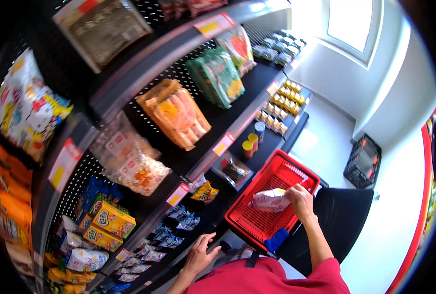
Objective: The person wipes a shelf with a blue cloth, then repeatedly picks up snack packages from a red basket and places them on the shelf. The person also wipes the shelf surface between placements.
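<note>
My right hand [301,203] pinches the end of a white and pink snack bag [270,201], which is over the red plastic shopping basket [236,213]. A blue cloth-like item [277,239] lies at the basket's near end. My left hand [202,253] is empty, its fingers apart, in front of the lower shelf. Small blue snack packets [188,222] and a yellow snack bag [205,193] lie on the shelf beyond it. A clear-topped tray pack [232,169] rests on the shelf beside the basket.
Black store shelves carry an orange bread-like pack [177,115], a green bag [216,77], clear snack bags [133,158] and yellow boxes [114,220]. A black seat-like surface [341,220] is right of the basket. A black crate [362,161] stands on the floor by the wall.
</note>
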### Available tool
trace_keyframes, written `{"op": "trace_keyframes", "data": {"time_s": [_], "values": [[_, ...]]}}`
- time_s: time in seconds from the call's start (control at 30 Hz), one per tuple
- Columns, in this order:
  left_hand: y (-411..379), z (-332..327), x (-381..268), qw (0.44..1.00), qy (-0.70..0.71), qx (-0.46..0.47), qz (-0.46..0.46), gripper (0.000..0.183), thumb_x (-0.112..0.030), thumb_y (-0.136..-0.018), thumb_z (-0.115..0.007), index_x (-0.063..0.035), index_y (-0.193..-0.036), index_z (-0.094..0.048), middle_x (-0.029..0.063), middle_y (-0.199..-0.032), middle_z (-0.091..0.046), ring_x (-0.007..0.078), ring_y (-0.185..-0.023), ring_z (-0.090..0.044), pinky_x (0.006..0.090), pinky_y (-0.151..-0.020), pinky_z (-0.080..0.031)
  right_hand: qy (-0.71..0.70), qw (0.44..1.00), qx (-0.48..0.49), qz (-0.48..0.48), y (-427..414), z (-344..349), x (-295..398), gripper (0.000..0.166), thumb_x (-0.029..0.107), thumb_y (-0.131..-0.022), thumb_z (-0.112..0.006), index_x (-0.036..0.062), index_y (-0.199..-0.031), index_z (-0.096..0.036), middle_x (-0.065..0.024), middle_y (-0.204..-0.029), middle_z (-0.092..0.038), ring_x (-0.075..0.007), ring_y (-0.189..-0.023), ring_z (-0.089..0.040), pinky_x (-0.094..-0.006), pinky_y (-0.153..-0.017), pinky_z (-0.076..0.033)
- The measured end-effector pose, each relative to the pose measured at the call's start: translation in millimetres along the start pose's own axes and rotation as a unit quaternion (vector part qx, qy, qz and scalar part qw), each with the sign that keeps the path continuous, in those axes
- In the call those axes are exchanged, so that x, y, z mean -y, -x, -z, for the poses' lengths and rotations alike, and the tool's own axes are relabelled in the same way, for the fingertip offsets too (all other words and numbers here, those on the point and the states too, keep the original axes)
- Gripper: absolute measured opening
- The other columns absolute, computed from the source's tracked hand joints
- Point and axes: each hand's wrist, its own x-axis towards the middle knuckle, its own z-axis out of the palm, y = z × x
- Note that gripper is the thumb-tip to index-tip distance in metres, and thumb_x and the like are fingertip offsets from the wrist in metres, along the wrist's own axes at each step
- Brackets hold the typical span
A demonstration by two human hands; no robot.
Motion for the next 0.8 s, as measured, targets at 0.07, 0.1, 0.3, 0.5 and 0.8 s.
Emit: {"op": "trace_keyframes", "data": {"time_s": [0.07, 0.1, 0.3, 0.5, 0.8], "values": [[-11.6, 5.7, -7.9, 0.999, 0.009, -0.015, -0.031, 0.066, -0.023, -0.082, -0.080, -0.0041, -0.137, -0.049, 0.0130, -0.125, -0.059, 0.0241, -0.107, -0.063, 0.0339, -0.083, -0.055, -0.041, 0.998, -0.015, 0.043, -9.6, 41.7, 46.5, 0.007, 0.014, -0.081, -0.070, 0.0099, -0.087, -0.070, -0.0070, -0.085, -0.063, -0.0274, -0.086, -0.064, -0.0388, -0.072, -0.052], [-17.9, 9.0, -13.1, 0.999, 0.011, -0.020, -0.047, 0.071, -0.025, -0.082, -0.081, -0.0038, -0.140, -0.047, 0.0129, -0.129, -0.058, 0.0228, -0.108, -0.063, 0.0334, -0.084, -0.055, -0.053, 0.997, -0.028, 0.052, -14.1, 59.9, 69.7, 0.007, 0.012, -0.080, -0.071, 0.0087, -0.086, -0.070, -0.0068, -0.085, -0.065, -0.0271, -0.085, -0.064, -0.0380, -0.074, -0.052], [-38.2, 41.5, -42.9, 0.969, -0.035, -0.162, -0.181, 0.109, -0.045, -0.074, -0.085, 0.0047, -0.150, -0.025, 0.0249, -0.142, -0.043, 0.0366, -0.128, -0.048, 0.0441, -0.106, -0.041, -0.173, 0.971, -0.046, 0.161, -46.1, 131.6, 171.6, 0.012, -0.003, -0.077, -0.069, 0.0016, -0.088, -0.072, -0.0087, -0.083, -0.068, -0.0220, -0.076, -0.065, -0.0326, -0.071, -0.052], [-27.7, 90.7, -69.0, 0.952, 0.011, -0.212, -0.222, 0.105, -0.041, -0.074, -0.085, 0.0024, -0.150, -0.028, 0.0258, -0.134, -0.050, 0.0391, -0.122, -0.053, 0.0445, -0.101, -0.044, -0.284, 0.935, -0.040, 0.206, -69.2, 177.6, 248.1, 0.010, -0.008, -0.080, -0.069, -0.0005, -0.087, -0.071, -0.0082, -0.081, -0.067, -0.0173, -0.070, -0.067, -0.0283, -0.064, -0.051], [20.1, 178.6, -108.7, 0.899, 0.113, -0.326, -0.271, 0.085, -0.021, -0.077, -0.085, -0.0008, -0.145, -0.039, 0.0199, -0.130, -0.053, 0.0311, -0.118, -0.058, 0.0369, -0.095, -0.050, -0.282, 0.886, -0.071, 0.360, -116.1, 242.6, 350.5, 0.006, 0.000, -0.092, -0.064, 0.0007, -0.095, -0.069, -0.0034, -0.080, -0.063, -0.0100, -0.074, -0.063, -0.0255, -0.068, -0.050]]}}
